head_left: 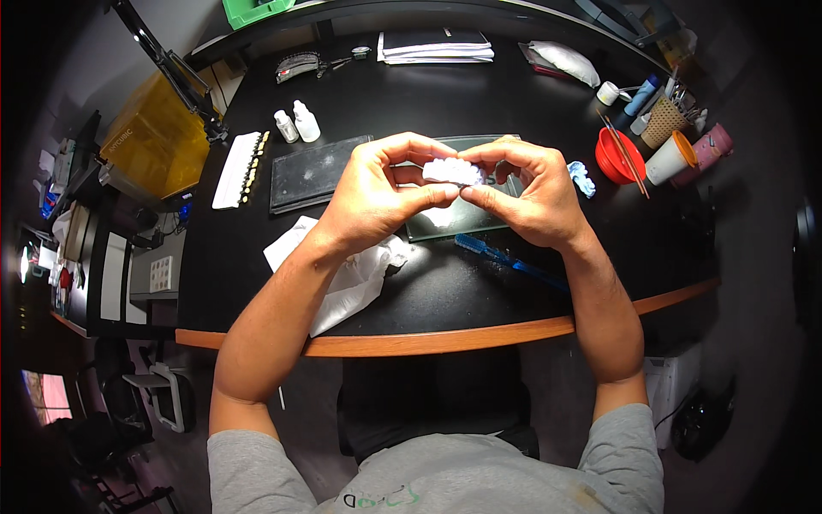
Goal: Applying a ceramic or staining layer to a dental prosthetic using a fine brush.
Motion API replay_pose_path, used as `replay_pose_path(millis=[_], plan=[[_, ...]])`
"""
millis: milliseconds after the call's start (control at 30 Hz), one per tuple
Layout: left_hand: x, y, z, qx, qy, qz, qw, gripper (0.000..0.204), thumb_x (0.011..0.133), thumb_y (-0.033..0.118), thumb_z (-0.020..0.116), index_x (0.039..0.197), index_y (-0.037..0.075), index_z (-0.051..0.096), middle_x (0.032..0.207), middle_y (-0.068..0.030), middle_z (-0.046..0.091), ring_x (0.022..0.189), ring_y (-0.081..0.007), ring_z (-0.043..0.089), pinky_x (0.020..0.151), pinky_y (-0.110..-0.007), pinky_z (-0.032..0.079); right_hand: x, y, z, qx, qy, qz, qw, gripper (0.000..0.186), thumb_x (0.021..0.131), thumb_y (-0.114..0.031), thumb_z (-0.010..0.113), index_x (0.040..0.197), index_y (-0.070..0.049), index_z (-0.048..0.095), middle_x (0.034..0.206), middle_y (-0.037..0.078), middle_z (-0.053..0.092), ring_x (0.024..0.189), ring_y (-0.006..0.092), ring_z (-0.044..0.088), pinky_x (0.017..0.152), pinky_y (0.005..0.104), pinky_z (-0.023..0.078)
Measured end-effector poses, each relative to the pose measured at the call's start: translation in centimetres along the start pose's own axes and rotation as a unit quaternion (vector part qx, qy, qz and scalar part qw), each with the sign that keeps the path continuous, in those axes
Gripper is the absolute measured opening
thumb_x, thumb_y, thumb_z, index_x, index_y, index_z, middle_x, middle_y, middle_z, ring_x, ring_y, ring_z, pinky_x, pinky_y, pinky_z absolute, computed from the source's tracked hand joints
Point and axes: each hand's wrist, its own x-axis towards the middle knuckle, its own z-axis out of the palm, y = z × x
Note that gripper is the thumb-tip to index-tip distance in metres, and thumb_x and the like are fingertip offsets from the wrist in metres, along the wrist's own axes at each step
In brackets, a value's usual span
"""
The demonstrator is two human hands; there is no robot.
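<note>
A small white dental model (451,172) with a bumpy, tooth-like row is held up over the middle of the desk. My left hand (377,188) pinches its left end between thumb and fingers. On the opposite end, the thumb and fingertips of my right hand (538,195) close around it, covering part of that side. Beneath my hands lies a glass plate (425,228) with a bright reflection. A blue brush (486,248) rests near my right wrist, with pale crumbs around it. Crumpled white tissue (349,287) lies beside my left forearm.
Left of my hands are a dark flat case (300,178), a tooth shade guide (235,171) and two white bottles (305,122). To the right stand a red bowl (618,157) with thin brushes across it, cups and a blue crumpled piece (581,180). Papers (435,49) lie at the back.
</note>
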Motion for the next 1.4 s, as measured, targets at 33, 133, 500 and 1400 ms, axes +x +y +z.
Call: replay_pose_path(millis=[33, 133, 500, 1400], plan=[[0.03, -0.07, -0.05, -0.005, 0.002, -0.009, 1.0, 0.037, 0.086, -0.002, 0.082, 0.12, -0.002, 0.067, 0.112, -0.0136, 0.073, 0.103, -0.0199, 0.073, 0.092, -0.033, 0.062, -0.01, 0.03, 0.03, 0.004, 0.003, 0.001, 1.0, 0.031, 0.08, -0.018, 0.089, 0.107, -0.006, 0.08, 0.093, 0.005, 0.076, 0.082, 0.0113, 0.066, 0.069, 0.0273, 0.048], [0.06, -0.19, -0.04, -0.009, 0.005, -0.01, 1.0, 0.036, 0.087, 0.0, 0.082, 0.119, -0.002, 0.067, 0.112, -0.013, 0.073, 0.103, -0.0193, 0.073, 0.091, -0.032, 0.062, -0.03, 0.17, 0.03, 0.008, 0.014, -0.002, 1.0, 0.03, 0.08, -0.019, 0.089, 0.106, -0.006, 0.08, 0.092, 0.004, 0.076, 0.082, 0.0115, 0.065, 0.069, 0.0275, 0.048], [0.05, -0.17, 0.16, 0.023, 0.001, 0.002, 1.0, 0.035, 0.087, 0.002, 0.083, 0.119, -0.002, 0.068, 0.111, -0.0122, 0.073, 0.1, -0.0172, 0.073, 0.09, -0.031, 0.062, 0.03, 0.05, -0.25, -0.021, -0.002, -0.014, 1.0, 0.027, 0.08, -0.018, 0.089, 0.103, -0.007, 0.08, 0.088, 0.004, 0.075, 0.079, 0.0117, 0.064, 0.068, 0.0277, 0.047], [-0.07, -0.08, -0.15, 0.033, 0.004, -0.003, 0.999, 0.036, 0.086, 0.0, 0.083, 0.118, -0.001, 0.067, 0.11, -0.0111, 0.074, 0.1, -0.0159, 0.073, 0.089, -0.03, 0.061, 0.02, -0.06, -0.01, -0.017, 0.0, -0.012, 1.0, 0.027, 0.08, -0.018, 0.089, 0.103, -0.007, 0.08, 0.09, 0.004, 0.076, 0.081, 0.0125, 0.063, 0.069, 0.0286, 0.047]])
